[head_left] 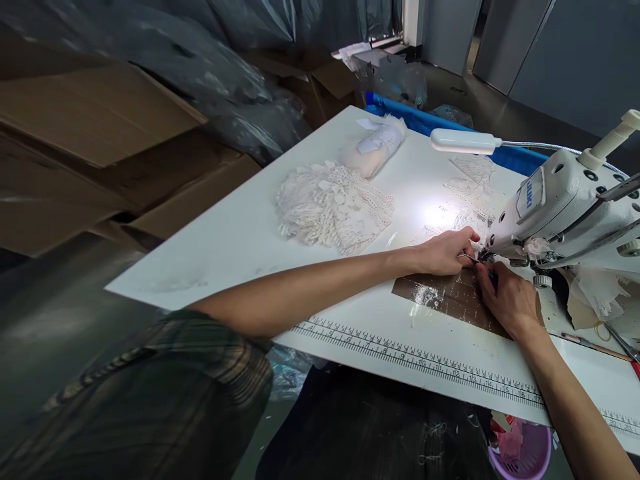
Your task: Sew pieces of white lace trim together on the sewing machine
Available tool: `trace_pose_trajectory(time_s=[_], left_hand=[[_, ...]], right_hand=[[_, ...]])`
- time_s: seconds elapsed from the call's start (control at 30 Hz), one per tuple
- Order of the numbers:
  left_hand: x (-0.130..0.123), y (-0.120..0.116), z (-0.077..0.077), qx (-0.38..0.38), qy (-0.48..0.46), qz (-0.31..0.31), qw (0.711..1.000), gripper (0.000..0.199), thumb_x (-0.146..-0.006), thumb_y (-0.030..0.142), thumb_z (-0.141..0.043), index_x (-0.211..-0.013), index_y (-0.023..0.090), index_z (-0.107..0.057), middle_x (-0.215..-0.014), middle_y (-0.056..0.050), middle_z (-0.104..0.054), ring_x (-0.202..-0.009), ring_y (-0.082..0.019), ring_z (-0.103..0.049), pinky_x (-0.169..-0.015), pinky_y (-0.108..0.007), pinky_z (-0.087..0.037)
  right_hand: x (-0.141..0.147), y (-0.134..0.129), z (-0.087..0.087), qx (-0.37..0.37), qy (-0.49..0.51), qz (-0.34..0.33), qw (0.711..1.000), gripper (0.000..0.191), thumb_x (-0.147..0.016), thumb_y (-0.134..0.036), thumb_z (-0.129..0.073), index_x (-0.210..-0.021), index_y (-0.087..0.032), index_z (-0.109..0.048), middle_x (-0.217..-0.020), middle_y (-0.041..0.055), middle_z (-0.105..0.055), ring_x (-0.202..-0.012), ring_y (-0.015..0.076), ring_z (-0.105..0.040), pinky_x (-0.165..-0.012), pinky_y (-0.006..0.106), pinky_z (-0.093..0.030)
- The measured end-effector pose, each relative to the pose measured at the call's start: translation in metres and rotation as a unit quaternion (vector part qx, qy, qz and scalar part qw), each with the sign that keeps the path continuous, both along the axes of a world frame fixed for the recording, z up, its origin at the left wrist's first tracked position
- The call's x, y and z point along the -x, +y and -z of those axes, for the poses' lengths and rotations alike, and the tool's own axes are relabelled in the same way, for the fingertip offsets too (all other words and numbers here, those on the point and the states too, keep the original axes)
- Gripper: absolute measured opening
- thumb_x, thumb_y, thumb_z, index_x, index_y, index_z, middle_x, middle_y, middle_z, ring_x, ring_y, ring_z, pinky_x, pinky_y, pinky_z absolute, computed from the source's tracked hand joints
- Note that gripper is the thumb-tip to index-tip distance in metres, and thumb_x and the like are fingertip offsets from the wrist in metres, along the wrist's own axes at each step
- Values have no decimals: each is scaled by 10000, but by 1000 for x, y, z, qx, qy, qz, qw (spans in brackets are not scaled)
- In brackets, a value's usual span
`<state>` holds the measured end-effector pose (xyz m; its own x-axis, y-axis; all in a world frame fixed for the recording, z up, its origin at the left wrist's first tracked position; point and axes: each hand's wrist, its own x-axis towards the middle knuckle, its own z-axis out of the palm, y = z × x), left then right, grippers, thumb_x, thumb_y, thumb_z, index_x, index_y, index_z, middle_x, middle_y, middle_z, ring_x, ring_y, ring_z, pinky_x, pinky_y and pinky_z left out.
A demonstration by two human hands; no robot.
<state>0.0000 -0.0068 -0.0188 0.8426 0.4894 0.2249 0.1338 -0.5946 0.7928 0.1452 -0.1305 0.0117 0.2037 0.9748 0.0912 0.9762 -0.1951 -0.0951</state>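
Apparently midway, working close against the sewing machine [557, 200], with white lace [465, 219] toward the right of the surface [225, 247], just beyond the left hand [443, 253]. Bends that hand partly closed, without showing its grasp, so cannot tell of anything held; curls the right hand [509, 299] tightly around, seemingly, a small blue tool [493, 278]. Probably leaves more to do, judging by the lace heap [330, 203] farther left; cannot tell whether to count that, or the far lace pieces [474, 170], as finished.
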Motion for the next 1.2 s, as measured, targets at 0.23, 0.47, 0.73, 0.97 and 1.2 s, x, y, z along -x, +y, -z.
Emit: trace_pose_trajectory(time_s=[0.23,0.47,0.73,0.97,1.2], left_hand=[[0,-2,-1,12,28,-10,999,444,-804,97,-463,-1246,117,-429,-930,-72,-730,-861,-179,-698,-757,-303,-547],[5,-6,-10,10,13,12,1000,396,-865,195,-535,-1243,123,-442,-908,-59,-723,-840,-156,-680,-722,-263,-522],[20,0,-39,-306,63,36,949,299,-935,378,-600,-733,162,-639,-797,-41,-666,-721,-148,-584,-637,-283,-429],[20,4,-19,-330,4,129,935,128,-917,270,-630,-973,171,-688,-970,-72,-691,-859,-167,-637,-730,-292,-513],[13,3,-3,-366,-64,77,925,249,-979,191,-454,-868,136,-669,-900,-93,-690,-804,-143,-635,-707,-275,-547]], right_hand=[[8,8,5,-15,-25,0,1000,391,-982,-454,-415,-890,-164,-661,-733,112,-697,-672,227,-648,-513,276,-262],[6,-15,11,-171,-37,-157,972,473,-1001,-454,-323,-809,-160,-640,-664,74,-663,-587,163,-582,-505,268,-263],[-45,-64,12,-232,-71,-125,962,441,-993,-446,-378,-850,-171,-692,-760,84,-668,-700,188,-592,-606,284,-409],[-50,-47,2,-207,92,-99,969,330,-949,-383,-437,-900,-188,-698,-841,99,-658,-833,228,-609,-708,341,-485],[-31,-15,7,-79,186,-79,976,273,-895,-339,-478,-847,-187,-700,-757,71,-681,-642,180,-605,-598,295,-440]])
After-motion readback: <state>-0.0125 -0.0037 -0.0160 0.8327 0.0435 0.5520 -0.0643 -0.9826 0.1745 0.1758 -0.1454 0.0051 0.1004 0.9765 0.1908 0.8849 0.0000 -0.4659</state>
